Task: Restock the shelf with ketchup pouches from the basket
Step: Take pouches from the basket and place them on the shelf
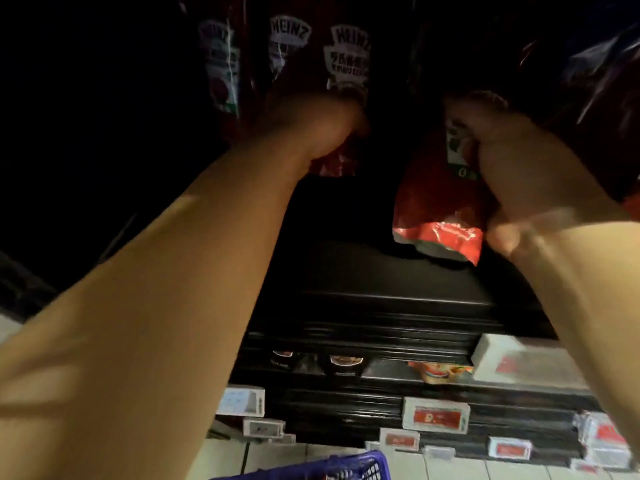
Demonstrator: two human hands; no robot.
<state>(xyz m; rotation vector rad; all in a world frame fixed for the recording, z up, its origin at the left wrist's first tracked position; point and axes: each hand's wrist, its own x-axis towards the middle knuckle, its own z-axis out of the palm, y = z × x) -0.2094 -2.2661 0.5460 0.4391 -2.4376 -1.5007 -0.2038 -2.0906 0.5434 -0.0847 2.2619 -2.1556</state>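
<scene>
Both my arms reach up into a dark shelf [381, 299]. My right hand [519, 161] grips a red ketchup pouch [436, 209] by its side, its crumpled bottom just above the shelf board. My left hand [322, 123] holds a standing ketchup pouch [346, 60] in the row at the back. More red pouches [221, 67] with white labels stand to its left. The blue basket [346, 467] shows only its rim at the bottom edge.
Lower black shelves carry white and red price tags [435, 415] along their fronts, with jars [344, 363] and a packet [440, 372] behind. More dark red packs [595, 81] crowd the upper right. The pale tiled floor [485, 469] lies below.
</scene>
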